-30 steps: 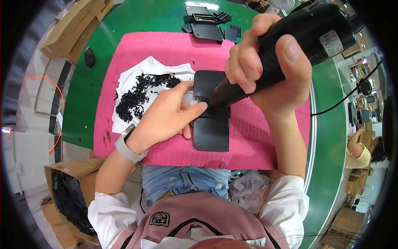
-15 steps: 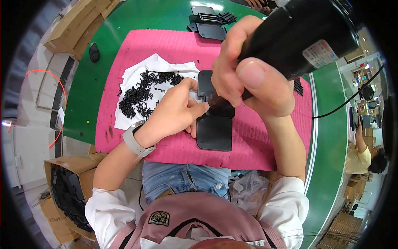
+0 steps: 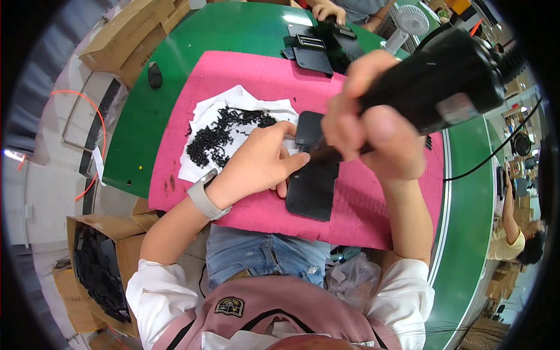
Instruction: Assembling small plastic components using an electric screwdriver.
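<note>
My right hand is wrapped round a black electric screwdriver, its body tilted up to the right. The screwdriver's lower end points down at the middle of a black hinged-looking plate, where my right fingers partly hide it. My left hand grips the plate's left edge, thumb and index finger close to the screwdriver's end. Whether a screw sits under the tip cannot be made out. Beside my left hand, many small black screws lie heaped on a crumpled white sheet.
A pink mat lies on the green table. Several black plates are stacked at the far edge, near a co-worker's hand. A white fan stands far right. An open carton of black parts sits lower left.
The whole view has shifted, so the table appears lower and slightly to the right. The screwdriver is tipped a little flatter, blurred by motion. A co-worker's hand now shows over the stacked plates.
</note>
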